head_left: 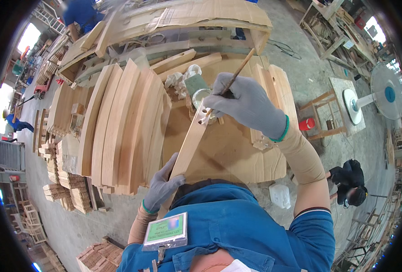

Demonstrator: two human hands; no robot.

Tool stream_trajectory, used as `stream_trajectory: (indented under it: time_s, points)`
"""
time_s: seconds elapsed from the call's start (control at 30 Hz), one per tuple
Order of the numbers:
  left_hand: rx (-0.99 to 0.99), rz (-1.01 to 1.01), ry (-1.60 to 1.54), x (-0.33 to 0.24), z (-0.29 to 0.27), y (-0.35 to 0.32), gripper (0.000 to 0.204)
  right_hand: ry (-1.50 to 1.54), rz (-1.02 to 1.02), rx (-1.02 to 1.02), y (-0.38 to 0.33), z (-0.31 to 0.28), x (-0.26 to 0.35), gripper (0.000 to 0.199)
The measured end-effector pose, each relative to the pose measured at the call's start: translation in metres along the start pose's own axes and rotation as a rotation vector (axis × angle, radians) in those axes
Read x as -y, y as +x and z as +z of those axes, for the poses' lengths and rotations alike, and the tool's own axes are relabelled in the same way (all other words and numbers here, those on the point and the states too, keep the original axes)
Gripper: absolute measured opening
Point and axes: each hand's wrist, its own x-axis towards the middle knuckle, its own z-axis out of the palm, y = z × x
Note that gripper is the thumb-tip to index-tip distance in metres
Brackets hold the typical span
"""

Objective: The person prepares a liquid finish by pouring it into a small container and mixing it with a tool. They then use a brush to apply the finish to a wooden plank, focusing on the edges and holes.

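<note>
My left hand [163,183], in a grey glove, is closed round the lower part of a pale wooden rail [191,146] that slants up and away from my body. Two round holes show in the rail's far end. In my gloved right hand [246,99] is a thin wooden stick [242,65], gripped like a pen. Its lower end is at the holes; whether a brush tip is there I cannot tell. Just behind the rail's end stands a round tin [201,97], partly hidden, with a greenish block [195,84] at its rim and crumpled white wrapping [182,81] beside it.
Curved wooden pieces [124,131] stand in a row on the left of the cardboard-covered table [237,156]; more pieces [282,90] lie on the right. A workbench [210,16] is beyond. At right are a fan [384,93], a red container [306,124] and a crouching person [349,183].
</note>
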Motion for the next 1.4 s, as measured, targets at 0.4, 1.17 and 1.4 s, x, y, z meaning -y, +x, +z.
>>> stream_trajectory:
  time_s: [0.4, 1.17, 1.4]
  points:
    - [0.032, 0.039, 0.034, -0.011, 0.001, -0.001, 0.083, 0.099, 0.027, -0.062, -0.001, -0.015, -0.004, 0.014]
    - [0.125, -0.053, -0.106, -0.048, 0.009, 0.0, 0.077, 0.535, -0.342, -0.577, -0.081, 0.042, -0.057, 0.025]
    - [0.147, -0.02, -0.084, -0.05, 0.018, -0.001, 0.085, 0.646, -0.347, -0.531, -0.097, 0.037, -0.055, 0.026]
